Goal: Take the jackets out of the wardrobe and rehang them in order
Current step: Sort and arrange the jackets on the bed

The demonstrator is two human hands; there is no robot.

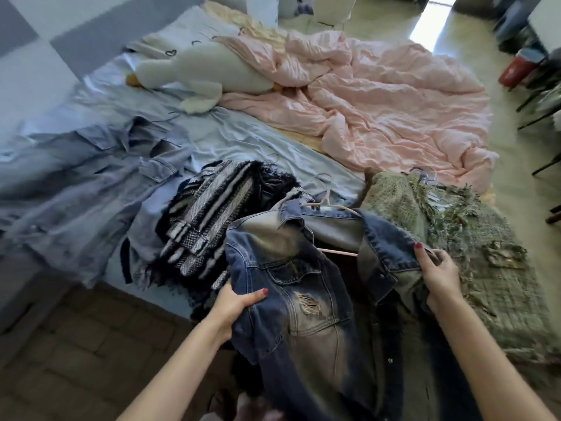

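Left hand (235, 305) gripping denim jacket (291, 287) front panel, right hand (440, 275) pinching opposite edge — jacket hanging on hanger (337, 208) over bed (243, 138). Advice: keeping shoulders seated, panels even.

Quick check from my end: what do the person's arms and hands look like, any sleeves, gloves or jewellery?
Both forearms are bare as far as the view shows: no sleeves, no gloves. The left hand and right hand have red-painted nails, seen on each thumb. No rings, watch or bracelets are visible, though blur hides fine detail.
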